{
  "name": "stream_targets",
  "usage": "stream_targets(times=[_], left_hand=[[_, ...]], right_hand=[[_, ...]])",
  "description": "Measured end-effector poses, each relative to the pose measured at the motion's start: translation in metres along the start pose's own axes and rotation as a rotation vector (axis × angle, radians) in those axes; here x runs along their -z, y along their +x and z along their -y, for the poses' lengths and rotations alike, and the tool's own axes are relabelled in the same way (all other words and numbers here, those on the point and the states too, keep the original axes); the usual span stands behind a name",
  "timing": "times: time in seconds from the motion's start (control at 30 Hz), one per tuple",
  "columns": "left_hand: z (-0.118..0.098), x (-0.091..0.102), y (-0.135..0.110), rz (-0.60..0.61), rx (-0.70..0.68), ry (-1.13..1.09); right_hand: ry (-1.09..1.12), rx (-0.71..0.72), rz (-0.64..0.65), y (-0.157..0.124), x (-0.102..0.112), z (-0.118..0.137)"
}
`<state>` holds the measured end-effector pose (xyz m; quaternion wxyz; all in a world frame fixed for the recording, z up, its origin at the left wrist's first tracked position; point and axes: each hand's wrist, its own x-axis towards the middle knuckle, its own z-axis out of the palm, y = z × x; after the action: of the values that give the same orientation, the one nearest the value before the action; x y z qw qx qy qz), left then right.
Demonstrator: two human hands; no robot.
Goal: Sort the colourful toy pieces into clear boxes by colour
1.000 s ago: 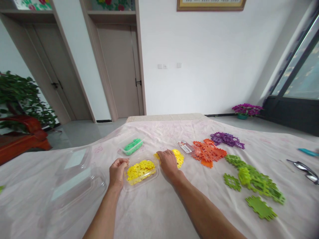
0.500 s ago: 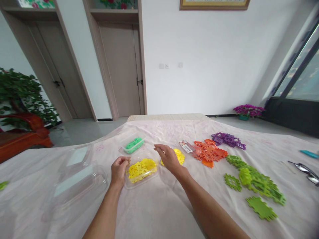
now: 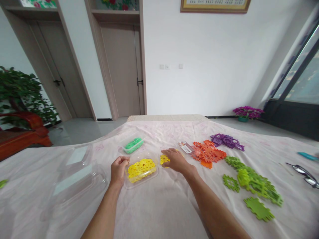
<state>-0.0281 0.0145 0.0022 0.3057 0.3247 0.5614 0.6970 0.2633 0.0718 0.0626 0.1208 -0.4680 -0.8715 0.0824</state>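
A clear plastic box [image 3: 143,183] holds a heap of yellow interlocking pieces [image 3: 142,168]. At its left end, my left hand [image 3: 119,168] is closed, thumb and fingers pinching the rim. A tiny brownish spot shows by those fingertips, too small to name. To the right of the box, my right hand [image 3: 176,160] lies palm down over a small pile of yellow pieces [image 3: 164,159], its fingers stretched out. The hand hides much of that pile. Behind the box stands another clear box with green pieces [image 3: 134,144] inside.
On the cloth-covered table [image 3: 159,212], clear empty containers [image 3: 74,182] lie at left. At right are a labelled packet [image 3: 185,147], orange pieces [image 3: 209,153], purple pieces [image 3: 226,141], lime-green pieces [image 3: 256,182], glasses [image 3: 304,174] and a blue object [image 3: 308,156].
My right hand has moved down and slightly right onto the loose yellow pile, its fingers flatter. The yellow pieces in the box lie differently. My left hand stays at the rim.
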Motion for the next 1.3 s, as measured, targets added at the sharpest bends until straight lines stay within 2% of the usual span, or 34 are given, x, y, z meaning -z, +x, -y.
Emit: stream_targets(times=[0.13,0.47,0.6,0.8,1.03,1.3], left_hand=[[0.001,0.001,0.001,0.002,-0.003,0.004],[0.000,0.000,0.000,0.006,-0.001,0.007],[-0.002,-0.001,-0.001,0.001,-0.003,0.010],[-0.003,-0.001,-0.001,-0.006,-0.006,0.021],[-0.005,-0.001,-0.003,-0.006,-0.003,0.028],[-0.004,-0.001,-0.003,-0.006,-0.012,0.021]], right_hand=[[-0.042,0.032,0.034,0.002,-0.007,0.001],[-0.104,0.038,-0.030,0.006,-0.017,0.005],[-0.119,0.038,-0.071,0.003,-0.017,0.008],[-0.166,0.048,-0.026,0.004,-0.016,0.013],[-0.151,0.051,-0.069,0.003,-0.020,0.011],[-0.146,0.017,-0.056,0.005,-0.024,0.014]])
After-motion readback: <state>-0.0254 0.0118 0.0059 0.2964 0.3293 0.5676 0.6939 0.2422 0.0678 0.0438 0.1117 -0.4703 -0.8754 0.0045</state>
